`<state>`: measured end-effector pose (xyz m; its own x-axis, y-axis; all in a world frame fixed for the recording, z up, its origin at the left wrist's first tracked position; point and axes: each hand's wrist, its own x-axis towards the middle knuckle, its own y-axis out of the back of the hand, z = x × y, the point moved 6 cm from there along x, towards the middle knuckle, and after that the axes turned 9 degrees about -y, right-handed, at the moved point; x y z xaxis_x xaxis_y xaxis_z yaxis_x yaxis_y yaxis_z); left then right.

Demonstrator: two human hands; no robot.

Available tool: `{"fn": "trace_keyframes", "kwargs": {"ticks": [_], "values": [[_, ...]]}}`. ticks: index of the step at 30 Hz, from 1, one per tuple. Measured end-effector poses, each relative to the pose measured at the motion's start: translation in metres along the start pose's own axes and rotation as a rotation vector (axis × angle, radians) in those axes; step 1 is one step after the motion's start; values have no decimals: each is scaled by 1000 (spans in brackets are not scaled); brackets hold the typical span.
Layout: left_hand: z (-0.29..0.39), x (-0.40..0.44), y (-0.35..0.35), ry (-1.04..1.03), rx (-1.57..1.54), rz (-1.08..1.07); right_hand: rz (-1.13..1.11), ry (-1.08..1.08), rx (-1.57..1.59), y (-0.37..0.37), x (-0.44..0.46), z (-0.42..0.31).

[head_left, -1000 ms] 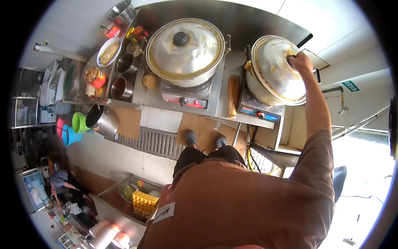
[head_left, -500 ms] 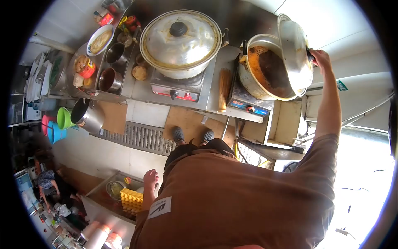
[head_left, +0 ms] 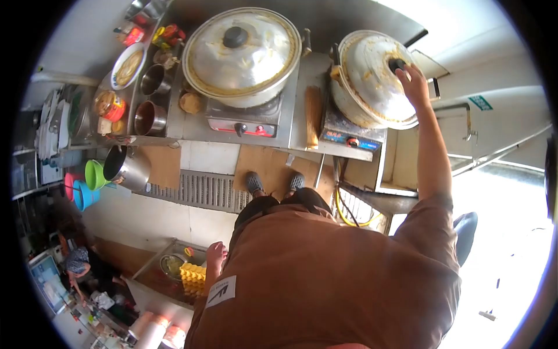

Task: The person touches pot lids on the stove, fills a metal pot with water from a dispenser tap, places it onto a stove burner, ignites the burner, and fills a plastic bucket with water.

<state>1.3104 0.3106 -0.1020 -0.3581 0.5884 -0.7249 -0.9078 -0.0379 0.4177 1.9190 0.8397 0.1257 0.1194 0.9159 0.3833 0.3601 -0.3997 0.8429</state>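
Head view: at the upper right of the frame, the person's right grip (head_left: 414,84) is at the black knob (head_left: 397,65) of a dented silver lid (head_left: 369,78), fingers parted; I cannot tell whether they grasp it. The lid covers a stained pot (head_left: 350,109) on the right-hand gas stove (head_left: 351,141). The left grip (head_left: 217,254) is released, its fingers half curled, low and left of centre, near yellow egg trays (head_left: 192,277).

On the steel desk (head_left: 295,102) along the top of the frame, a bundle of thin sticks (head_left: 313,116) lies just left of that stove. Farther left, a larger pot (head_left: 247,100) under a domed lid (head_left: 256,64) stands on a second gas stove (head_left: 244,127).
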Motion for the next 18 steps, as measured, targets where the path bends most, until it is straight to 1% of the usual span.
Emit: {"fn": "trace_keyframes", "kwargs": {"ticks": [1,3,4,5,6,7,9,10,12,13,15,16,17,18], "values": [[0,-1,-2,41,-60,25,152,142,12,21,-22,-22],[14,-5,-6,62,-51,34,116,-67,251,45,-81,-47],[19,-6,-8,47,-66,9,109,-53,199,37,-117,-45],[22,-5,-9,44,-87,-8,58,-135,241,8,-160,-28],[24,-4,-9,42,-109,-25,-129,-200,176,-17,-197,-28],[27,-3,-10,40,-131,-42,-295,-251,204,-51,-231,-21],[44,-7,-10,10,31,-39,-494,-406,100,-129,-294,37],[44,-5,-8,12,38,-24,-499,-406,116,-146,-300,50],[52,-4,6,-131,84,-28,-684,-717,-129,-181,-315,84],[55,-7,15,-127,98,-10,-689,-788,-156,-191,-316,94],[70,-10,30,-125,50,74,-619,-802,-168,-207,-313,103],[76,-15,34,-70,32,109,-660,-855,-183,-198,-301,93],[83,-21,34,-73,25,136,-499,-710,-215,-219,-307,105],[92,-29,31,-96,55,133,-540,-793,-205,-219,-302,106]]}}
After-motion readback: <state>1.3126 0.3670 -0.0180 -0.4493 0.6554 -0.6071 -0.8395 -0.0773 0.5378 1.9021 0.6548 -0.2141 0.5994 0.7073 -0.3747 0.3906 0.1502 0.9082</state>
